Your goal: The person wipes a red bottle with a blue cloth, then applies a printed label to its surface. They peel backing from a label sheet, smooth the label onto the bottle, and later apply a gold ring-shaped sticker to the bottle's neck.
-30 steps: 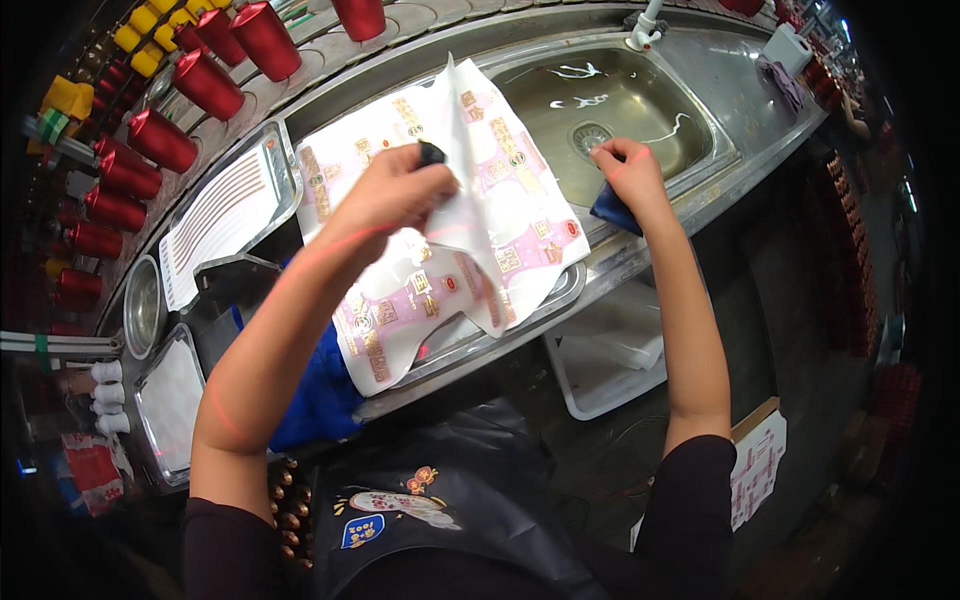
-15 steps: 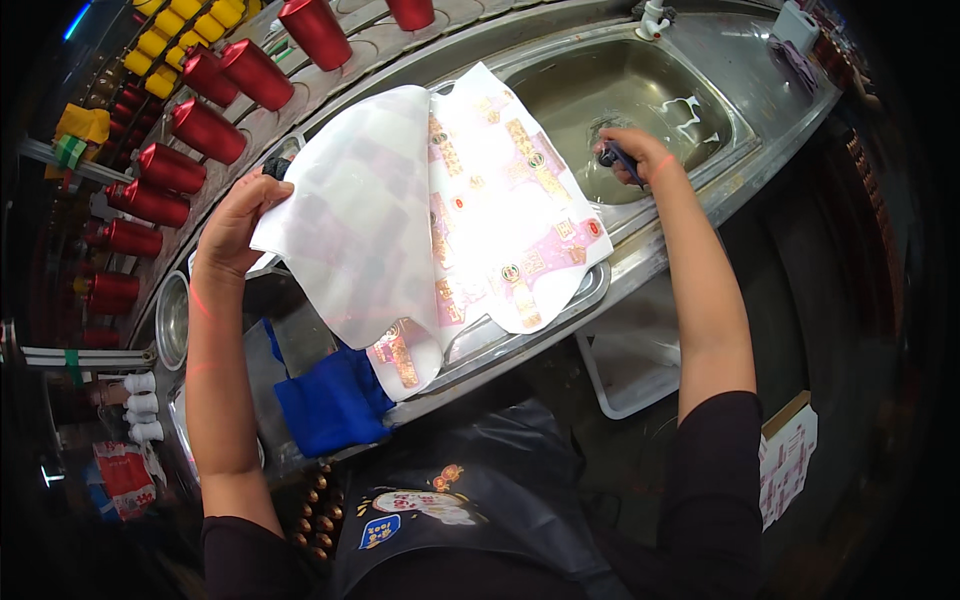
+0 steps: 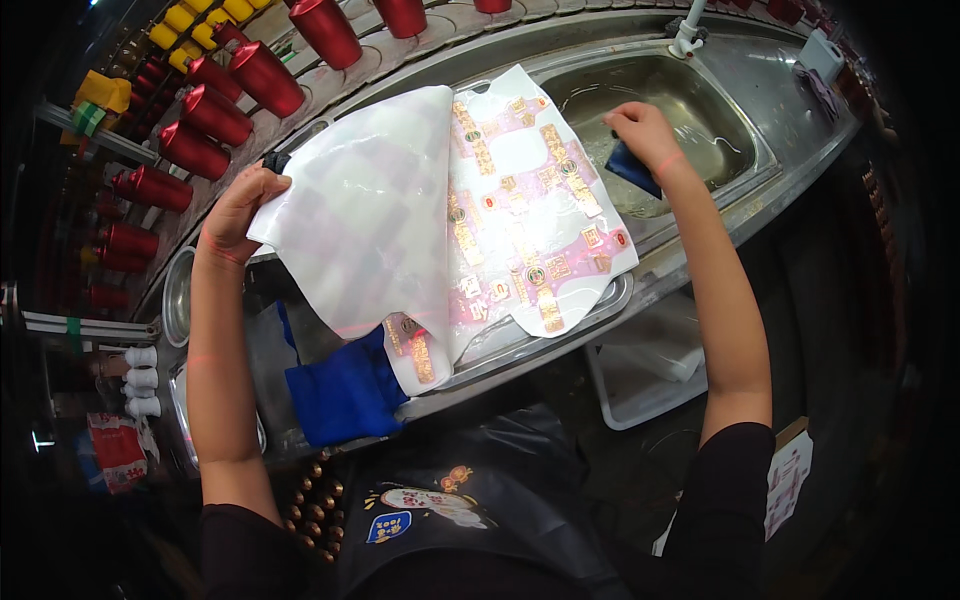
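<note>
My left hand [image 3: 240, 205] is closed on the left edge of a whitish translucent sheet [image 3: 365, 195]. Something dark shows just behind its fingers. Under and beside that sheet, a white sheet with pink and gold printed shapes [image 3: 535, 210] lies wet across a metal tray [image 3: 605, 300], its edges cut in curves. Over the steel sink [image 3: 735, 125], which holds water, my right hand [image 3: 643, 135] is closed on a flat dark blue piece [image 3: 632, 170]; I cannot tell whether it is cloth or a scraper.
Red bottles [image 3: 265, 78] line the conveyor [image 3: 375, 68] at the far left. A blue cloth [image 3: 345, 390] hangs at the counter's near edge. A white tap [image 3: 688, 38] stands behind the sink. Below the counter sits a white bin [image 3: 625, 405]. A round metal bowl [image 3: 178, 295] is left of the sheets.
My right hand has lifted slightly from the water, and the dark blue piece now hangs flat below its fingers. My left hand keeps its hold on the sheet. The view has shifted a little.
</note>
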`<control>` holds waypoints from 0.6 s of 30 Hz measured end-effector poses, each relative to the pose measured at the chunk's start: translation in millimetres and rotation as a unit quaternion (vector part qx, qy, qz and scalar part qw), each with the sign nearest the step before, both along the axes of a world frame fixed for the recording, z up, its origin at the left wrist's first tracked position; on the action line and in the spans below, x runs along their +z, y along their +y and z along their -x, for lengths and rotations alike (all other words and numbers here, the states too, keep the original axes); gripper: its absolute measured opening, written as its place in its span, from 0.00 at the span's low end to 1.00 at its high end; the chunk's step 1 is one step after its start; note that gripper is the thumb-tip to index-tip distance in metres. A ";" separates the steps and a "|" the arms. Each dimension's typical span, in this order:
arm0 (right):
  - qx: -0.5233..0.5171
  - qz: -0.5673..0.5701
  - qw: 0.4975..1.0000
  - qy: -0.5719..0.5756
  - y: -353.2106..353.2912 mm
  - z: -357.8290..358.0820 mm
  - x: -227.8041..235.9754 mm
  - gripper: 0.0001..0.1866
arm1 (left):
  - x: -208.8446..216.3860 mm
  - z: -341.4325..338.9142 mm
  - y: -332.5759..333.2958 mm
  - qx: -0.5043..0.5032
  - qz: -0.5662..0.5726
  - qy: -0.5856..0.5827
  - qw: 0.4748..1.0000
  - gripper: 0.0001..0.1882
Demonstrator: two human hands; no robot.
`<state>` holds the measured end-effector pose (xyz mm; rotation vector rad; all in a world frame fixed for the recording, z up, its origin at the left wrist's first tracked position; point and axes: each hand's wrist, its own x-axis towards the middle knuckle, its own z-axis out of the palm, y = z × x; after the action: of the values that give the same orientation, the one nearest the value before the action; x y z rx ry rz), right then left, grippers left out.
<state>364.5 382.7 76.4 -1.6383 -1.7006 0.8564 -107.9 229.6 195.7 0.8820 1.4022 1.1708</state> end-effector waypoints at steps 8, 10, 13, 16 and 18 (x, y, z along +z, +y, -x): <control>-0.051 0.242 0.969 -0.016 10.7 -55.1 -58.0 0.17 | 9.6 -2.1 3.7 -0.029 -0.011 -0.018 0.999 0.08; 0.017 0.331 0.926 0.179 0.5 -39.2 -21.0 0.18 | 11.7 -3.8 3.3 -0.052 -0.029 0.018 0.998 0.07; 0.163 0.308 0.898 0.268 -25.7 -3.4 37.9 0.19 | 16.7 -9.2 4.7 -0.162 -0.031 0.036 0.986 0.05; 0.327 0.226 0.887 0.235 -53.9 41.8 60.8 0.19 | 14.8 -26.5 6.4 -0.153 -0.016 0.060 0.986 0.06; 0.302 0.195 0.916 0.181 -58.0 59.0 60.8 0.17 | 13.4 -42.5 7.5 -0.153 -0.013 0.084 0.985 0.07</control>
<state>305.5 324.7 137.2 -1.0591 -1.8556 1.7732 -65.4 237.1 209.1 1.1917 1.3297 0.8988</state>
